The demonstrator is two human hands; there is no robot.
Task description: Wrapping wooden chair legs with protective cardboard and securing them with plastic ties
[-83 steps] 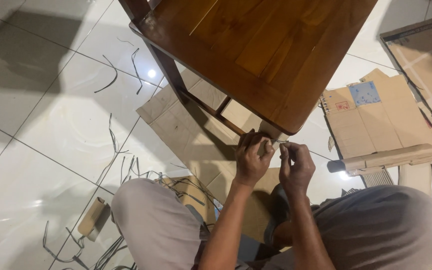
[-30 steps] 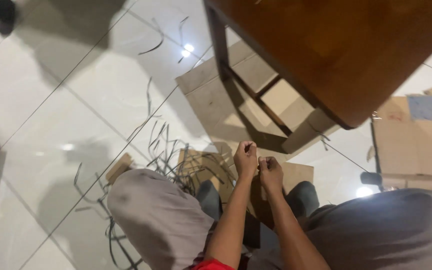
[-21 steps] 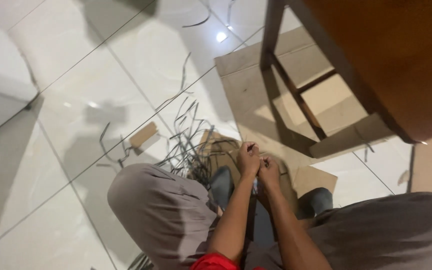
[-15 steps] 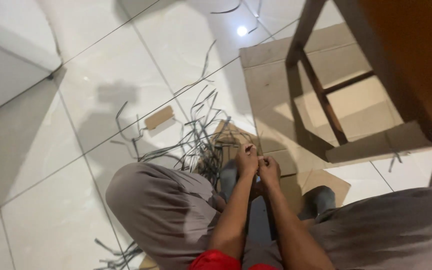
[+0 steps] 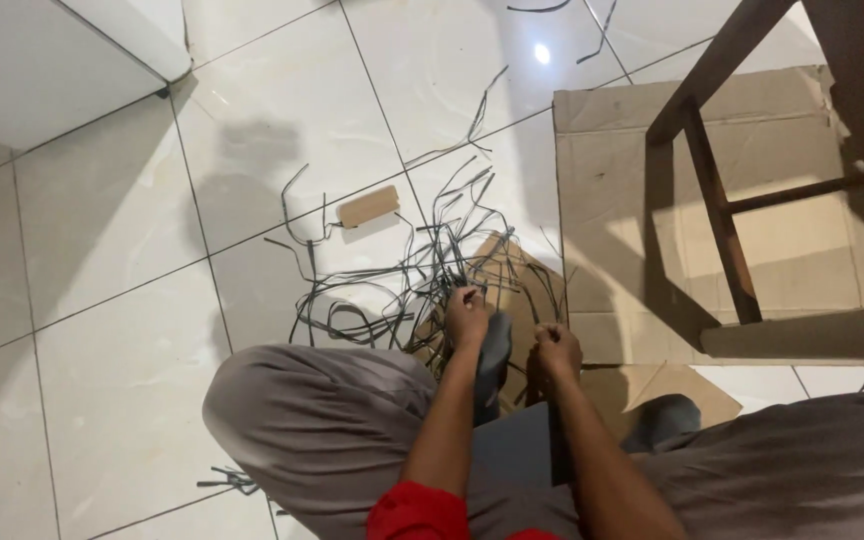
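Observation:
I sit on a white tiled floor with my grey-trousered knees (image 5: 302,410) drawn up. My left hand (image 5: 467,315) is closed at the near edge of a tangled pile of thin dark strips (image 5: 402,280) and pinches one of them. A hand's width to its right, my right hand (image 5: 557,348) is curled into a fist, and I see nothing in it. A dark shoe (image 5: 493,350) shows between the two hands. The pile lies partly on a small brown cardboard piece (image 5: 514,280).
A dark wooden chair leg with rungs (image 5: 717,215) stands on a flattened cardboard sheet (image 5: 612,200) at the right. A short cardboard tube (image 5: 367,206) lies on the tiles beyond the pile. A white cabinet corner (image 5: 42,60) fills the top left. Loose strips lie scattered.
My view has swung left, from the chair seat to the strip pile. My hands, pinched together before, have parted, and the left one has reached into the strips.

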